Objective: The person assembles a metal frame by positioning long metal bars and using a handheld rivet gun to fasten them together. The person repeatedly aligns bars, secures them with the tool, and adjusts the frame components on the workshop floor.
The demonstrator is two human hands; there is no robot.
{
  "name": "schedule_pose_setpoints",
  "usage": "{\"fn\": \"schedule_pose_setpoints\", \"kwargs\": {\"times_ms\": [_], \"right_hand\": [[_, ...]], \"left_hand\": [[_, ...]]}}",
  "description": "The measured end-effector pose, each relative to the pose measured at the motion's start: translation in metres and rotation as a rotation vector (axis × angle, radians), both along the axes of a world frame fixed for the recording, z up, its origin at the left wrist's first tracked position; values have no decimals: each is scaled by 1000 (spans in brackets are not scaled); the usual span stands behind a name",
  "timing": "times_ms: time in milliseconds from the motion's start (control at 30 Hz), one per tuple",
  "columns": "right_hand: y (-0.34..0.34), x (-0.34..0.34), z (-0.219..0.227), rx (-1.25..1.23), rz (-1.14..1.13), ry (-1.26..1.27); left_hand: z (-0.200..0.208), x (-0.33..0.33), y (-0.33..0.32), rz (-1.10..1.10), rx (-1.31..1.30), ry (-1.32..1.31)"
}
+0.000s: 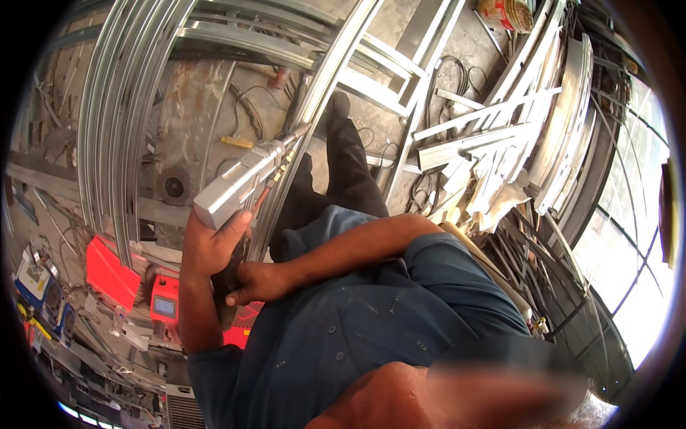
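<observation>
My left hand (213,247) is closed round the rear of a silver, boxy handheld welding gun (239,179) with a slim nozzle. The nozzle tip meets, or lies just over, a long metal rail (325,82) of a frame; exact contact is hard to tell. Just below, my right hand (259,282) is closed on a dark hose (227,279) that runs down from the gun. The hose's lower part is hidden behind my forearms. A thin copper-coloured line (262,197) follows the gun's side.
Several bundled metal profiles (118,107) stand at the left. A red machine with a small screen (164,304) and a red panel (111,272) are at lower left. Scrap strips (493,136) and black cables (436,100) lie to the right. A bucket (506,14) stands far right.
</observation>
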State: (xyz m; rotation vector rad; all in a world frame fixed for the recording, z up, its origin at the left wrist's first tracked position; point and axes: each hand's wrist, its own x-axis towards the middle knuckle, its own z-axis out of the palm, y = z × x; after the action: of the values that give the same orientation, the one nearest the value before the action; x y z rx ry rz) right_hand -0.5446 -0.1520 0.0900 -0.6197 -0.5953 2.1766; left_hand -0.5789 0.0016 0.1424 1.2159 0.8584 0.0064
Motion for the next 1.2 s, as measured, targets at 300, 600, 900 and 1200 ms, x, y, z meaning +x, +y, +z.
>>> {"fn": "schedule_pose_setpoints", "kwargs": {"times_ms": [300, 600, 900, 1200], "right_hand": [[-8, -15, -12, 9, -34, -23], [-9, -18, -11, 6, -40, -35], [-6, -12, -3, -19, 15, -34], [-10, -21, -9, -5, 32, -10]], "left_hand": [[2, 0, -1, -34, 51, 25], [4, 2, -1, -40, 49, 30], [3, -6, -1, -46, 53, 92], [5, -9, -4, -31, 42, 91]]}}
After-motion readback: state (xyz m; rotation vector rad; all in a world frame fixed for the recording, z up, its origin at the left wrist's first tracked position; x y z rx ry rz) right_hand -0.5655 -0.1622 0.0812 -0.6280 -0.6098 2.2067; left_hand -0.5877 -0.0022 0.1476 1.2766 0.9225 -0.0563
